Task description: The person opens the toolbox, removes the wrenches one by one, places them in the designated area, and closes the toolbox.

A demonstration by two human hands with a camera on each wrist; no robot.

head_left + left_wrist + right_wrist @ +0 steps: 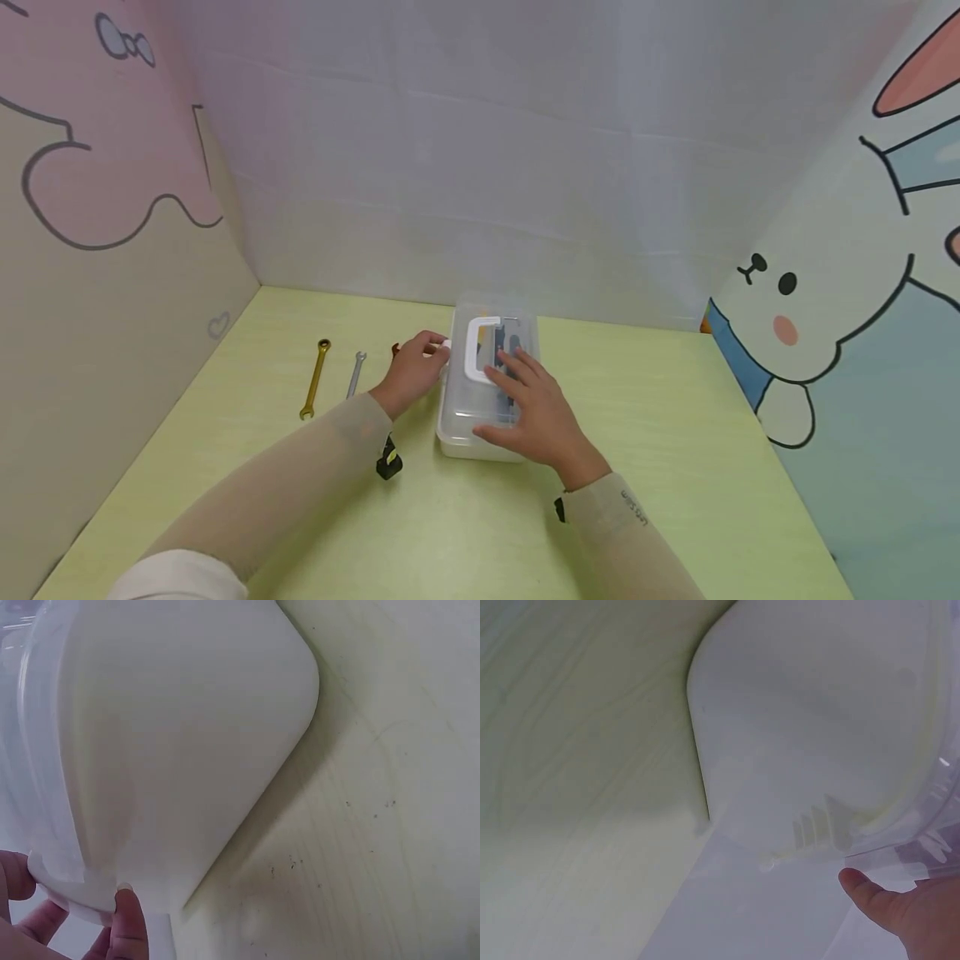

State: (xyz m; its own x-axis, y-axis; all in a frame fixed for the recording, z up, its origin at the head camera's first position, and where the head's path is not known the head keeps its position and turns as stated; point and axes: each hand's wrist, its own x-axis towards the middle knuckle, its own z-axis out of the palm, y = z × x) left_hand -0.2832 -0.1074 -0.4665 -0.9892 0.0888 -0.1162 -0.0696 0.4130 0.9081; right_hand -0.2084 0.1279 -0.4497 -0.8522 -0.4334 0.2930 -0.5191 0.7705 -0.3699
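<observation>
A toolbox with a clear lid (pixel 465 412) and a white body (pixel 187 735) stands closed on the table, a white carry handle (pixel 471 350) on its top. Dark tool shapes show blurred through the lid. At the box's left side my left hand (pixel 412 371) pinches a white latch (pixel 75 896) between thumb and fingers. My right hand (pixel 536 408) lies over the right half of the lid with its fingers spread, fingertips near the handle. In the right wrist view only the thumb and part of the right hand (pixel 922 915) show, beside the lid's edge.
Left of the box on the pale yellow-green table (pixel 660 450) lie a gold combination wrench (pixel 316 379) and a silver wrench (pixel 356 373), partly hidden by the left sleeve. A reddish-brown tool end (pixel 395 349) peeks out behind the left hand. Walls border the table's back and sides.
</observation>
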